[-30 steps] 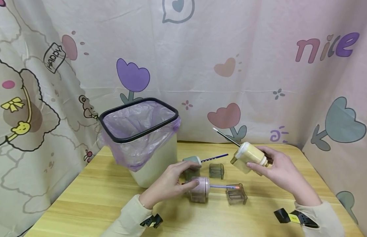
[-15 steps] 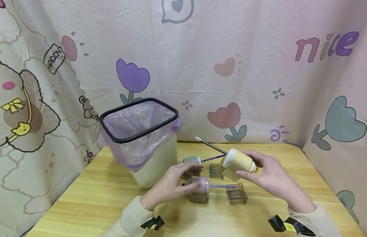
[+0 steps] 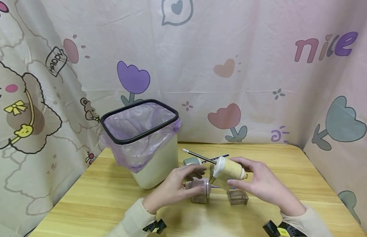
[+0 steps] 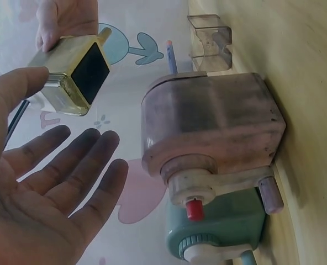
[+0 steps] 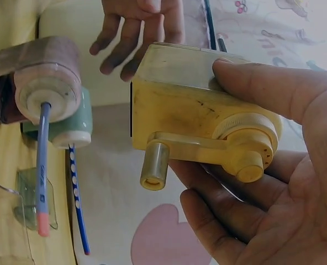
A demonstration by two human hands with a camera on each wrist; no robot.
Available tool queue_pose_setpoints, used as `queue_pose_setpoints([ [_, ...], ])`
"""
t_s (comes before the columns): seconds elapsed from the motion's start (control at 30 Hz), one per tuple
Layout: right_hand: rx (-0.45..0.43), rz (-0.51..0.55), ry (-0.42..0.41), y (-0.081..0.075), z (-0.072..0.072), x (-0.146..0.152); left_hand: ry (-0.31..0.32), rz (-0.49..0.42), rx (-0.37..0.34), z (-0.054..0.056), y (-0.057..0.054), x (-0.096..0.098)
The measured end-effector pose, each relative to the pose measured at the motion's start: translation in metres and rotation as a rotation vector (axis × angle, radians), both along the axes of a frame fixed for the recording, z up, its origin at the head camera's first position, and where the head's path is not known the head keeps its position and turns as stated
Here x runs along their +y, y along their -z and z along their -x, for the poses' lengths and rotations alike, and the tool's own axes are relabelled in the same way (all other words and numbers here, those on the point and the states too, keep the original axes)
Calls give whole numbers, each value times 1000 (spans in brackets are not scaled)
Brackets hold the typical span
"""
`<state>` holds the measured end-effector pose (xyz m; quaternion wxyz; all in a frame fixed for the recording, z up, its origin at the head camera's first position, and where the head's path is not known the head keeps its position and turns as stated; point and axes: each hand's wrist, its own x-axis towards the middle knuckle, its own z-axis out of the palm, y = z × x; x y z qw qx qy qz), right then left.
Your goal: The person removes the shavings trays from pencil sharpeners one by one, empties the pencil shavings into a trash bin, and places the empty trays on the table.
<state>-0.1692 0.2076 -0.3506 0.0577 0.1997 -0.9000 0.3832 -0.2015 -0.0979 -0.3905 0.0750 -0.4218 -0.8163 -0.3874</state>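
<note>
My right hand [image 3: 262,184] holds a yellow crank pencil sharpener [image 3: 231,170] above the table, thumb on one side and fingers on the other. A black pencil [image 3: 198,155] sticks out of its front, pointing left. My left hand [image 3: 171,187] is spread, with straight or slightly bent fingers, beside the yellow sharpener; whether the thumb touches it I cannot tell. Beneath the left hand a pink crank sharpener [image 4: 213,121] rests on the table, a blue pencil [image 5: 43,171] in it. Behind that stands a green sharpener [image 5: 78,118] with a dark blue dotted pencil [image 5: 78,204].
A cream trash bin [image 3: 162,164] with a black rim and purple liner bag stands at back left. One clear shavings drawer [image 3: 238,197] lies right of the pink sharpener. A greenish drawer [image 5: 39,199] lies farther back. A printed curtain [image 3: 254,75] closes off the rear.
My right hand has carried the yellow sharpener leftward and down, close to my left hand. The left hand has lifted slightly off the pink sharpener, its fingers spreading.
</note>
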Motion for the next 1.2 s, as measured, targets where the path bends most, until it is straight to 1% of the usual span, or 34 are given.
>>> queue_pose_setpoints([
  [0.17, 30, -33, -34, 3, -4, -8, 5, -8, -14, -3, 1, 2],
  [0.3, 45, -44, -70, 4, -6, -13, -3, 2, -48, -6, 1, 3],
  [0.47, 44, -37, -107, 5, -9, -17, -24, 22, -46, -9, -2, 4],
  [0.53, 29, -21, -118, 6, -10, -18, -18, 18, -57, -10, -2, 4],
  [0.6, -2, 18, -144, 6, -11, -20, -7, 6, -87, -11, -2, 4],
  [0.7, -7, 47, -176, 7, -12, -21, 4, -9, -106, -12, -1, 5],
  [0.77, -1, 56, -194, 8, -12, -22, 2, -10, -107, -13, -1, 5],
  [0.83, 21, 47, -197, 8, -12, -22, -2, -8, -108, -14, -1, 5],
  [0.97, 20, 56, -214, 8, -12, -23, -12, 6, -122, -16, -2, 5],
  [1.03, 36, 41, -213, 8, -12, -23, -10, 10, -142, -16, -2, 5],
  [1.2, 39, 31, -220, 9, -12, -22, 14, 6, -200, -16, -2, 5],
])
